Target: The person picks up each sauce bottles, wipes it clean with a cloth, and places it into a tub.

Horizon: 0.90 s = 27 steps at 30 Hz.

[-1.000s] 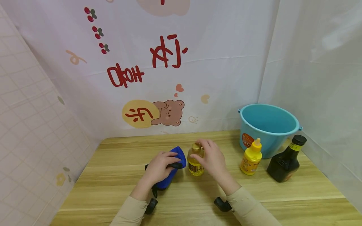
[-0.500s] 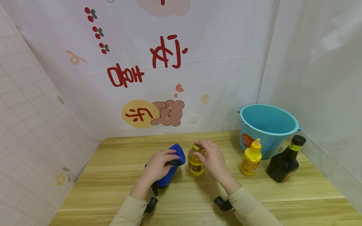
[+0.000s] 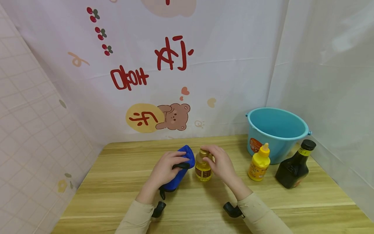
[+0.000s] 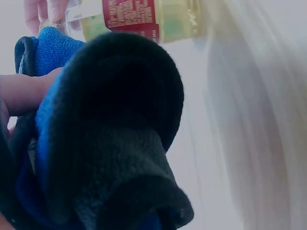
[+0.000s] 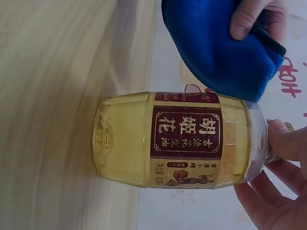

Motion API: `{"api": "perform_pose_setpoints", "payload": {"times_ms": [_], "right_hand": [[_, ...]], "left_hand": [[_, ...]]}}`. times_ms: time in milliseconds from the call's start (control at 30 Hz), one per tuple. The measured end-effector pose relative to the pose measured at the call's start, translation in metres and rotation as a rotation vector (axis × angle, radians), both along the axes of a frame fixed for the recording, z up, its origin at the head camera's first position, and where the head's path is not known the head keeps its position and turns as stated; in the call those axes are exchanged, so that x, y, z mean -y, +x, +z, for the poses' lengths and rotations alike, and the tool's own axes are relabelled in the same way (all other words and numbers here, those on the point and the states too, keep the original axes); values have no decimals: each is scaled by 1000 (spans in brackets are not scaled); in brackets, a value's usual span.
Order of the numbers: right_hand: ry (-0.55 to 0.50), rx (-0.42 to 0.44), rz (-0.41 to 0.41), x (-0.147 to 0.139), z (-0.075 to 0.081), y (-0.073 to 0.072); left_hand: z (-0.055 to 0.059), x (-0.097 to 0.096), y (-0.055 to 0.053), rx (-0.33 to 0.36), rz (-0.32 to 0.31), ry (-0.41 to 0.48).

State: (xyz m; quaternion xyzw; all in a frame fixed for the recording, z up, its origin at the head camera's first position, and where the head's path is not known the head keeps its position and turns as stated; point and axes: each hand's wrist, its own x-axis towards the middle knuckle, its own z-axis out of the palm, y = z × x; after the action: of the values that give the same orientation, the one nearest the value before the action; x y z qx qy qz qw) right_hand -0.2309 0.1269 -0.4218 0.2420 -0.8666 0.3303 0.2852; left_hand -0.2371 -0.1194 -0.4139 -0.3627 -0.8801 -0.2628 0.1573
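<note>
A black-edged blue microfiber cloth [image 3: 177, 179] is gripped in the left hand [image 3: 165, 169], and a peanut oil bottle [image 5: 187, 139] is pinched near its cap by the right hand [image 3: 221, 164], pretty much upright mid-table. The cloth's held right beside the bottle; actual contact can't really be told.

Left forearm [image 3: 147, 194]: slants in from the bottom of the head view, leaning rightward; a beige sleeve [image 3: 135, 218] ends short of the bare wrist.
Left hand [image 3: 167, 167]: back turned upward, fingers pointing right and bent in a grip, thumb [image 5: 242, 24] pressing in with them.
Right forearm [image 3: 243, 190]: angles leftward, its cuff likewise below the wrist.
Right hand [image 3: 222, 163]: thumb [image 5: 288, 141] and fingers [image 5: 257, 197] curved toward each other, holding.
Between the hands: near, fingers inward, not touching.
</note>
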Motion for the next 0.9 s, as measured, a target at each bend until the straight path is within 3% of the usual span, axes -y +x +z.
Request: {"api": "perform_pose_setpoints", "payload": {"times_ms": [333,567,900], "right_hand": [[-4,13,45,-1,0,-1],[1,43,50,-2,0,-2],[21,9,51,-5,0,-2]], "left_hand": [[12,-7,-4,-12,-61,34],[23,-16,-8,-28,-70,42],[11,-19,-11,-4,-124,22]]}}
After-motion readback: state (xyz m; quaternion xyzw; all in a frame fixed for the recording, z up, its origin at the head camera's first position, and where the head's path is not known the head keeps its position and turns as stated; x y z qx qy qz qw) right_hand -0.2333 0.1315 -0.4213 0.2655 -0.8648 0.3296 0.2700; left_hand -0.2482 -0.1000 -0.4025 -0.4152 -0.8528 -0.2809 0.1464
